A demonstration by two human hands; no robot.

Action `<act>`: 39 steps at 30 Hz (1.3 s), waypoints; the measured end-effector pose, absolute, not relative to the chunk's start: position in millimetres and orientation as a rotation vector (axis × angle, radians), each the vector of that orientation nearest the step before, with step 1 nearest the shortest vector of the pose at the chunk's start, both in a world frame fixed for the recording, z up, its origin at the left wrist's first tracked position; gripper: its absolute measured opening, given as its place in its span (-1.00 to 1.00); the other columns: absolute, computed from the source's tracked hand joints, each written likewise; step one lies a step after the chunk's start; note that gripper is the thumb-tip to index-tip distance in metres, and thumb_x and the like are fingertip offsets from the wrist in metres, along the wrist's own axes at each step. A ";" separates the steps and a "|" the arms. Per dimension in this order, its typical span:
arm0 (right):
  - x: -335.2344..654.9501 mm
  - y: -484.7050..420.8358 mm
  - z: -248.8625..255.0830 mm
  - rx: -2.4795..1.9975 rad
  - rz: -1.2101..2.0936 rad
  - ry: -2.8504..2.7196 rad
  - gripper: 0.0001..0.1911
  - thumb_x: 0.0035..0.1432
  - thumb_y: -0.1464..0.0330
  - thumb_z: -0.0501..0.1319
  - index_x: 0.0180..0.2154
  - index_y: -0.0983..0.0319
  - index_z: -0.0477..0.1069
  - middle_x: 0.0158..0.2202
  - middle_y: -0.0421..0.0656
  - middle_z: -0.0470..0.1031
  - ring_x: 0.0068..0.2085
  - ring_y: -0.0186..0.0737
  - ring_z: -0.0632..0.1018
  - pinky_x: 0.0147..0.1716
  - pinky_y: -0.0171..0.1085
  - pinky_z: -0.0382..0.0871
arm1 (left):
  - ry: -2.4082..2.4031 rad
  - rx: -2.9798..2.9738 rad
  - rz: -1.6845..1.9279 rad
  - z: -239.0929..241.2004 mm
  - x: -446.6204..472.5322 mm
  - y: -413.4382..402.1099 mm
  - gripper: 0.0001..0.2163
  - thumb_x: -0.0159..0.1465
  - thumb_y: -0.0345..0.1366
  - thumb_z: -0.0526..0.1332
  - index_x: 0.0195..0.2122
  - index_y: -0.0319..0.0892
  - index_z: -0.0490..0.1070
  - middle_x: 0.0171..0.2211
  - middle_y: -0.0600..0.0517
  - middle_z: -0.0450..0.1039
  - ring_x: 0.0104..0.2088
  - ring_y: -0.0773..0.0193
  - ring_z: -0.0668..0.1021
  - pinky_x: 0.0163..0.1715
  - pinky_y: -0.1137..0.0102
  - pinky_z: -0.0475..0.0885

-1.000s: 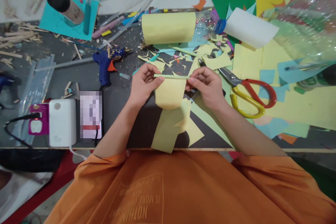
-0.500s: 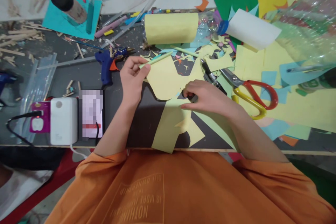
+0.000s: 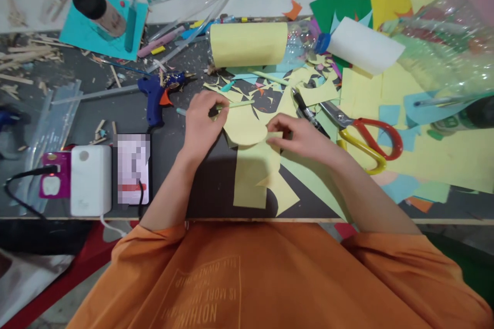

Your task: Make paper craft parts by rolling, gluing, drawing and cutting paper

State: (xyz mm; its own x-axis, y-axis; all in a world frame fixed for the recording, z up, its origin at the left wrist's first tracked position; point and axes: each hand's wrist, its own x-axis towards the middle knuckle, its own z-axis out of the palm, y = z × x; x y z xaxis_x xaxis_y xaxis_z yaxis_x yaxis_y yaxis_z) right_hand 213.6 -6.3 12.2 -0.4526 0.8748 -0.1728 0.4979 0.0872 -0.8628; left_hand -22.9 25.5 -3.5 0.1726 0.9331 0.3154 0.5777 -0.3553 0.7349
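Note:
A pale yellow paper cutout point(image 3: 244, 128) with a rounded lower edge lies between my hands. My left hand point(image 3: 204, 122) is closed at its left side, holding a slim light green pen point(image 3: 241, 105) that points right across the paper. My right hand point(image 3: 290, 133) pinches the cutout's right edge between thumb and fingers. Beneath it a yellow paper strip point(image 3: 250, 180) reaches toward the table's front edge, beside a cut paper scrap point(image 3: 283, 193). A black pen point(image 3: 309, 110) and scissors point(image 3: 363, 136) with red and yellow handles lie right of my right hand.
A blue glue gun point(image 3: 157, 95) lies left of my left hand. Behind is a bottle wrapped in yellow paper point(image 3: 249, 44). A phone point(image 3: 133, 169) and white power bank point(image 3: 90, 180) sit front left. Coloured paper sheets point(image 3: 455, 159) spread at right, with paper scraps around.
My left hand has moved slightly down and right with the pen. My right hand has shifted to the cutout's edge and closed on it. The paper strip below has straightened.

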 end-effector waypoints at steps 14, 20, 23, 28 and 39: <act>226.8 12.0 -6.9 -1.272 0.664 -0.916 -0.58 0.06 0.01 0.27 -0.42 0.09 0.11 -0.46 -0.26 0.11 -0.42 -0.26 0.32 -0.39 -0.24 0.28 | 1.433 1.916 1.033 -6.0 -25.5 27.4 -0.84 0.09 -0.50 0.26 -0.42 -0.06 0.38 -0.39 0.07 0.43 -0.27 0.19 0.45 -0.09 0.23 0.38; 219.3 11.6 -7.9 -1.277 0.694 -0.860 -0.56 0.05 -0.02 0.25 -0.42 0.09 0.07 -0.44 -0.23 0.15 -0.31 -0.19 0.42 -0.36 -0.24 0.35 | 1.343 1.879 1.090 -2.8 -9.3 12.4 -0.90 0.22 -0.30 0.24 -0.45 -0.11 0.45 -0.46 0.11 0.50 -0.41 0.33 0.49 -0.29 0.39 0.41; 215.8 8.5 -8.0 -1.258 0.800 -0.836 -0.56 -0.01 -0.02 0.30 -0.42 0.08 0.12 -0.48 -0.26 0.20 -0.40 -0.24 0.42 -0.45 -0.27 0.32 | 1.314 1.846 1.063 0.3 -2.7 6.4 -0.78 0.24 -0.14 0.26 -0.49 -0.12 0.44 -0.52 0.10 0.48 -0.47 0.35 0.48 -0.37 0.42 0.38; 212.9 0.1 -1.9 -1.206 1.248 -0.952 -0.53 -0.06 -0.11 0.29 -0.43 0.08 0.20 -0.58 -0.31 0.39 -0.67 -0.31 0.36 -0.69 -0.29 0.19 | 1.287 1.817 1.000 4.9 -1.8 6.2 -0.56 0.29 0.07 0.15 -0.59 -0.14 0.32 -0.64 0.10 0.41 -0.59 0.39 0.42 -0.50 0.44 0.30; 194.4 -24.0 -0.7 -1.327 1.072 -1.678 -0.61 0.14 -0.01 0.20 -0.46 0.16 0.40 -0.55 -0.25 0.40 -0.60 -0.37 0.23 -0.56 -0.29 0.16 | 1.038 1.589 0.623 9.0 6.7 2.0 -0.74 0.16 -0.05 0.26 -0.36 -0.16 0.47 -0.47 0.09 0.49 -0.46 0.35 0.49 -0.46 0.47 0.35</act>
